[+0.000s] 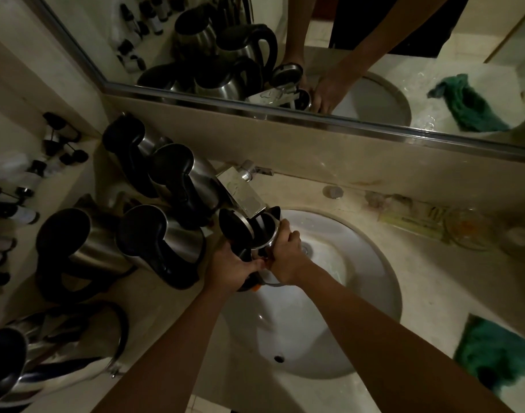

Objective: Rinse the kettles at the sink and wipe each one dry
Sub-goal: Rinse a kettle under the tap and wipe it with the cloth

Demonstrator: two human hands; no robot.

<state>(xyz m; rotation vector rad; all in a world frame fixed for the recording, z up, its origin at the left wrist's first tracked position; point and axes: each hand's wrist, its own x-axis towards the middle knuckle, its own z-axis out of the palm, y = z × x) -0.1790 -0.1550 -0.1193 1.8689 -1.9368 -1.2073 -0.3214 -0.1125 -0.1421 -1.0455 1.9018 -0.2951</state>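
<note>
A steel kettle (262, 231) with its black lid flipped open sits under the square chrome tap (242, 192), over the white sink (344, 263). Water runs from the tap into its mouth. My left hand (228, 268) grips the kettle's black handle from the left. My right hand (285, 257) holds the kettle's body on the right side, fingers curled round the rim. A green cloth (496, 356) lies on the counter at the right.
Several more steel kettles with black lids and handles (154, 239) stand crowded on the counter left of the sink. Small dark bottles (20, 213) line the far left. A mirror (315, 55) runs along the back wall. A glass dish (470, 228) sits right of the sink.
</note>
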